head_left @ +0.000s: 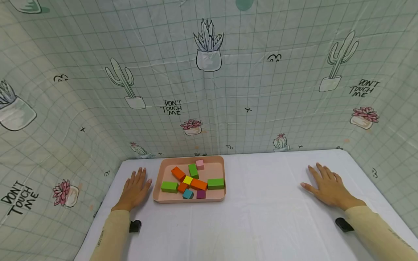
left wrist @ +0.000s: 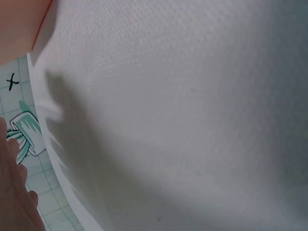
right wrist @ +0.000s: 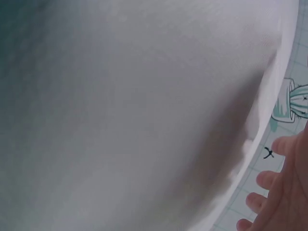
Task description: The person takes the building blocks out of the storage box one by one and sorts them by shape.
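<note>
My left hand (head_left: pixel 132 191) is palm down over the left part of the white table, fingers extended and holding nothing. Just right of it lies a shallow pink tray (head_left: pixel 190 199). Inside are green blocks (head_left: pixel 169 187), orange blocks (head_left: pixel 199 184), a yellow block (head_left: pixel 187 180), a teal block (head_left: pixel 188 194), a purple block (head_left: pixel 201 194) and a pink block (head_left: pixel 200 165). Far to the right, my right hand (head_left: pixel 331 188) is palm down too, fingers spread and holding nothing. Part of the tray (left wrist: pixel 21 26) shows in the left wrist view's upper corner.
A white cloth covers the table (head_left: pixel 261 224). Behind it and at both sides hangs a gridded curtain (head_left: pixel 235 90) printed with cacti and lettering. Beige sleeves (head_left: pixel 112 235) cover both forearms, and a black device (head_left: pixel 135 226) sits at each wrist.
</note>
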{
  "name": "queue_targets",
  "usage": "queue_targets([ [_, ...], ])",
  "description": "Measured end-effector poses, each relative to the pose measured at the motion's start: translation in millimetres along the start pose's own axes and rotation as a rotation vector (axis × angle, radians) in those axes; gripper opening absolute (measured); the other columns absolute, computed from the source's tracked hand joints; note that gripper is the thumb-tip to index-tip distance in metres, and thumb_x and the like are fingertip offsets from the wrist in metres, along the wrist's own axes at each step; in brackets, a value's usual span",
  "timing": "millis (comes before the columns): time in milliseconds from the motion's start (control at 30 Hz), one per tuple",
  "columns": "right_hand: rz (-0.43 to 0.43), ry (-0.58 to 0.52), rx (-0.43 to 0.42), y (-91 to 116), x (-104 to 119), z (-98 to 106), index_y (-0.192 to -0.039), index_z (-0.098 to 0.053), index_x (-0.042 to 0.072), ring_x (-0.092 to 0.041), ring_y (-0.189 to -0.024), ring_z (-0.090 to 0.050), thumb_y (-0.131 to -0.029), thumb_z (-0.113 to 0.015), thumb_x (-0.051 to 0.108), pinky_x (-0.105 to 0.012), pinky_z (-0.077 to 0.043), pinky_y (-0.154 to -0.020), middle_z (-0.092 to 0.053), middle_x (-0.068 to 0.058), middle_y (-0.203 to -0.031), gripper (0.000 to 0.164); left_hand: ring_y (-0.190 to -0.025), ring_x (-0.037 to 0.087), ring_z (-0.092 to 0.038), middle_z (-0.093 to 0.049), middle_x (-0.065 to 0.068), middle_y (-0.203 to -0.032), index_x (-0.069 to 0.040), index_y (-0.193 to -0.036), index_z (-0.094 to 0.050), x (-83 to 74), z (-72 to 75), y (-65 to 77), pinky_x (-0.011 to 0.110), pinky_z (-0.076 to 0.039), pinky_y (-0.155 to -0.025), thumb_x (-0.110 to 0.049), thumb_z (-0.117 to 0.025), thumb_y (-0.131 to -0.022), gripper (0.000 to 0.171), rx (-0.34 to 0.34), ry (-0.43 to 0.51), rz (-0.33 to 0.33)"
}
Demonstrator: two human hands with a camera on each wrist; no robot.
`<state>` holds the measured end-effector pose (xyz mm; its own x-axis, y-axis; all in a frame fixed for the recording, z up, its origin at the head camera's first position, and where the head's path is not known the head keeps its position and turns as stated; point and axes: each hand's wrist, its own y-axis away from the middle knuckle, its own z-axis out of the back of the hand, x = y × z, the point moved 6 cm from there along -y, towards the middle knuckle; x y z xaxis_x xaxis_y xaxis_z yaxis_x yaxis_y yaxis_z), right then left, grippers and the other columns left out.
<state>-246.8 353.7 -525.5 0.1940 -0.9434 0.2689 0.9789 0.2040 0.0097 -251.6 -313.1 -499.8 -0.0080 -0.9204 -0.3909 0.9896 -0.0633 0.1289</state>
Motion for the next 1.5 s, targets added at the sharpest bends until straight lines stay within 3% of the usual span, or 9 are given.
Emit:
queue_targets([
  [467,0.025,-0.006,-0.025,-2,3,-1,-0.156,-0.034,-0.013,-0.066,-0.144,-0.022,-0.103,-0.06,0.055,-0.077,-0.016,-0.112,-0.024,-0.045,-0.159,0.09,-0.156,0.056,-0.003,-0.008,0.033,-0.171,0.01,-0.164,-0.015,0.7,3.5,3.4,0.07,-0.004,-0.124,-0.038,-0.032,-0.114,0.071,-0.043,0.038,-0.031],
  [733,0.059,0.025,-0.04,-1,11,1,-0.155,-0.036,-0.012,-0.065,-0.142,-0.026,-0.103,-0.061,0.054,-0.077,-0.021,-0.11,-0.026,-0.045,-0.157,0.088,-0.148,0.06,-0.027,-0.033,0.036,-0.163,0.011,-0.159,-0.033,-9.5,6.0,5.4,0.076,-0.021,-0.116,-0.033,-0.036,-0.114,0.063,-0.155,0.079,-0.144],
  [1067,0.101,0.047,-0.069,0,25,4,-0.155,-0.038,-0.01,-0.063,-0.14,-0.031,-0.101,-0.064,0.053,-0.075,-0.023,-0.109,-0.029,-0.042,-0.158,0.087,-0.142,0.056,-0.042,-0.041,0.035,-0.159,0.009,-0.16,-0.033,-29.3,4.6,1.8,0.067,-0.033,-0.117,-0.025,-0.045,-0.113,0.06,-0.085,0.22,-0.13],
  [1200,0.107,0.054,-0.065,0,29,3,-0.155,-0.039,-0.009,-0.062,-0.14,-0.033,-0.101,-0.065,0.053,-0.075,-0.025,-0.109,-0.03,-0.041,-0.158,0.087,-0.121,0.044,-0.058,-0.047,0.032,-0.154,0.01,-0.159,-0.036,-35.7,1.4,1.6,0.056,-0.05,-0.102,-0.021,-0.05,-0.111,0.059,-0.066,0.265,-0.129],
  [1333,0.116,0.06,-0.06,0,31,0,-0.155,-0.039,-0.008,-0.061,-0.139,-0.035,-0.1,-0.065,0.054,-0.075,-0.026,-0.109,-0.032,-0.04,-0.157,0.087,-0.102,0.031,-0.059,-0.053,0.029,-0.143,0.011,-0.153,-0.044,-40.7,1.0,2.2,0.042,-0.052,-0.086,-0.007,-0.051,-0.107,0.05,-0.099,0.266,-0.129],
  [1500,0.131,0.062,-0.073,1,34,-2,-0.154,-0.039,-0.008,-0.06,-0.138,-0.036,-0.1,-0.066,0.053,-0.075,-0.027,-0.107,-0.033,-0.039,-0.156,0.086,-0.097,0.03,-0.058,-0.058,0.03,-0.137,0.01,-0.151,-0.047,-44.0,3.5,1.5,0.042,-0.049,-0.085,0.003,-0.049,-0.101,0.05,-0.158,0.278,-0.099],
])
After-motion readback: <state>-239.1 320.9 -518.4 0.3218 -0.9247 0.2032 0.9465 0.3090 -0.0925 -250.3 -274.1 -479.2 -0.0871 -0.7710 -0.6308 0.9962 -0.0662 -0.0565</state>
